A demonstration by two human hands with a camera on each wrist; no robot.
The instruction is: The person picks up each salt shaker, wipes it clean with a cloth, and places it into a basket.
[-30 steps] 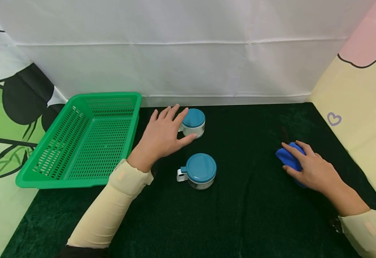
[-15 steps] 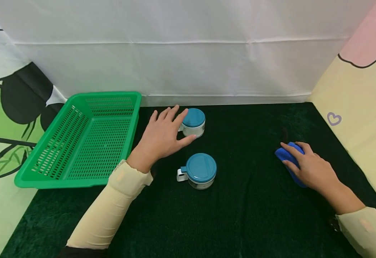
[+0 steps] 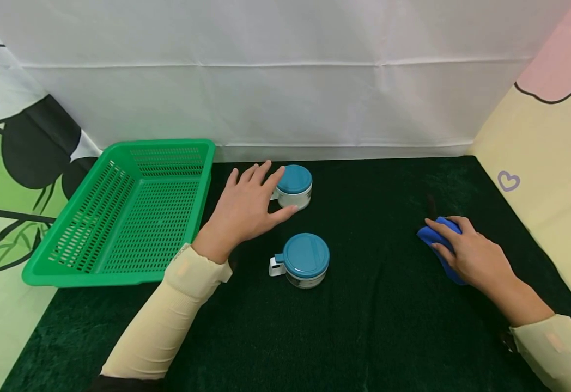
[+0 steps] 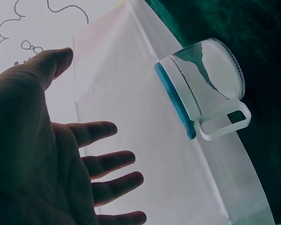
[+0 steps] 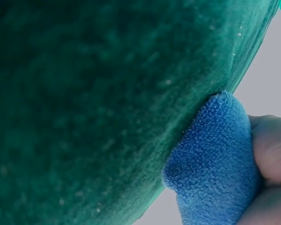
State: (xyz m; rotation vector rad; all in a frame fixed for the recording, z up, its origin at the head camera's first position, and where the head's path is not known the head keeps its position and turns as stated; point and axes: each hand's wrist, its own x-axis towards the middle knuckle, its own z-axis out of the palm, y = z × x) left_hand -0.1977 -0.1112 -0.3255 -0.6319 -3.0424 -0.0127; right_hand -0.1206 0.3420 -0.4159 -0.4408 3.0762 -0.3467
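Observation:
My left hand is held with fingers spread and thumb out, in front of the far jar, partly covering its left side in the head view. That jar is clear with a blue lid. In the left wrist view a jar with a white handle stands apart from the fingers, and the palm holds nothing. A second such jar stands nearer, its handle pointing left. At the right, my right hand grips a folded blue cloth against the dark green table cover. Fuzzy pile shows on the cloth in the right wrist view.
A green plastic basket with slotted walls stands at the left, with nothing in it. White sheeting hangs behind the table cover. Printed panels bound the right and left sides. A dark smudge lies just beyond the cloth.
My right hand has shifted slightly left with the blue cloth, then stayed nearly still. The left hand, both jars and the basket show no clear movement.

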